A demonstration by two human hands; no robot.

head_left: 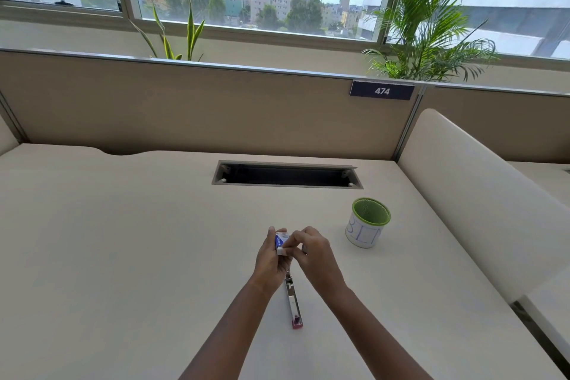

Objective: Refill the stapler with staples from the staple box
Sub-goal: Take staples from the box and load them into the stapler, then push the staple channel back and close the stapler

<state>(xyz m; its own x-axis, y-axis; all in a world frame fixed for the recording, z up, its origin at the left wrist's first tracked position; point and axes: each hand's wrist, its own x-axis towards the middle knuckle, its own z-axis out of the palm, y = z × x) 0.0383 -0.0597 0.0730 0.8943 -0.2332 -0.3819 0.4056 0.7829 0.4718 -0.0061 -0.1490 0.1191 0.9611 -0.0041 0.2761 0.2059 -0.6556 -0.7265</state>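
A small blue and white staple box [280, 242] is held above the desk in my left hand [272, 259]. My right hand [311, 253] pinches the box's near white end with its fingertips. Below the hands lies the stapler [293, 302], opened out flat on the desk with its metal staple channel facing up and a red end toward me. Its far end is hidden under my hands. Neither hand touches the stapler.
A white cup with a green mesh liner [367, 222] stands to the right of my hands. A rectangular cable slot [287, 174] is cut into the desk [123, 241] further back. A beige partition [185, 108] closes the far edge and a padded divider [481, 200] the right side.
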